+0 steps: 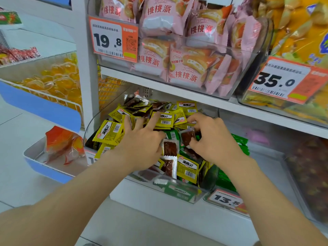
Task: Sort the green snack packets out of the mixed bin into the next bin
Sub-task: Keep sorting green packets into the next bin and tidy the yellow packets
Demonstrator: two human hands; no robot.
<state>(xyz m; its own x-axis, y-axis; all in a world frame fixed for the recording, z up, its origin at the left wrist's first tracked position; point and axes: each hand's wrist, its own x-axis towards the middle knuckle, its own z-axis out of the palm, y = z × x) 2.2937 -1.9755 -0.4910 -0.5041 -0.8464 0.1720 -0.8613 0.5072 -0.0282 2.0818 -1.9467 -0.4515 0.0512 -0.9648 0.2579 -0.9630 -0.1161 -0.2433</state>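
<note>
A clear mixed bin on the lower shelf holds several yellow packets and a few green packets. My left hand lies flat on the pile, fingers spread over yellow packets. My right hand is curled, its fingertips pinching a clear-windowed packet with dark red contents; whether that packet is green I cannot tell. Just right of it, the neighbouring bin shows green packets behind my right wrist.
A white shelf edge runs just above the bins, carrying a clear bin of pink pastry packs and yellow bags. Price tags hang at the bin fronts. Blue-fronted baskets of orange sweets stand at left.
</note>
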